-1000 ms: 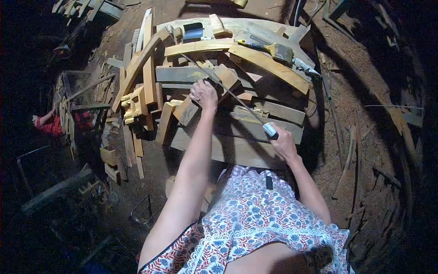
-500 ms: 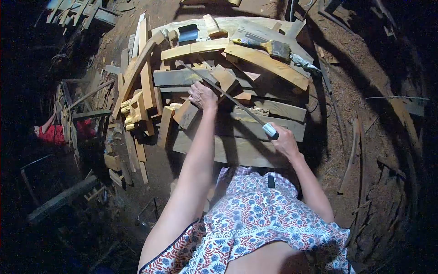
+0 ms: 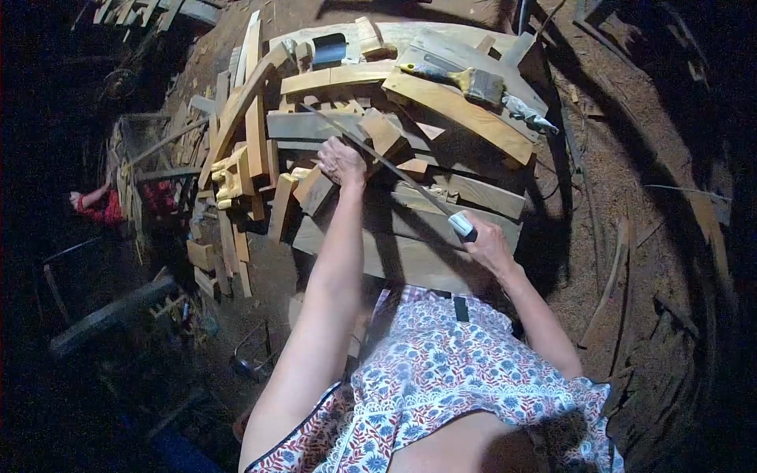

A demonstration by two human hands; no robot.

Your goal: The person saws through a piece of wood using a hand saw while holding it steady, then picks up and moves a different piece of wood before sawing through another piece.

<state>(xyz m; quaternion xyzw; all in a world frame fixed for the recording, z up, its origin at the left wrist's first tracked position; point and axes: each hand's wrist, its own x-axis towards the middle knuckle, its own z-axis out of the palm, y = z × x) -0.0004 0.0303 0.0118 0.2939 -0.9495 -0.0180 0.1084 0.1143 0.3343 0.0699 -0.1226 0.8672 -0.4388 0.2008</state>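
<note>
My right hand (image 3: 487,243) is closed round the pale handle of a long thin blade tool (image 3: 394,169), which slants up and left across the bench. Its far end lies over a grey board (image 3: 296,126). My left hand (image 3: 342,162) has its fingers curled down on a wood block (image 3: 315,191), left of the blade. Beyond the blade's middle sits another tan block (image 3: 382,132). Whether the blade touches that block, I cannot tell.
A brush (image 3: 481,85) with a yellow handle lies on boards at the back right. Wooden strips (image 3: 255,130) and a carved yellow piece (image 3: 230,180) are at the left. A person in red (image 3: 118,203) is at the far left. Wood debris covers the ground at right.
Both hands and the blade tool have shifted slightly left in view. The whole scene has also moved a little with the camera. The grips look the same.
</note>
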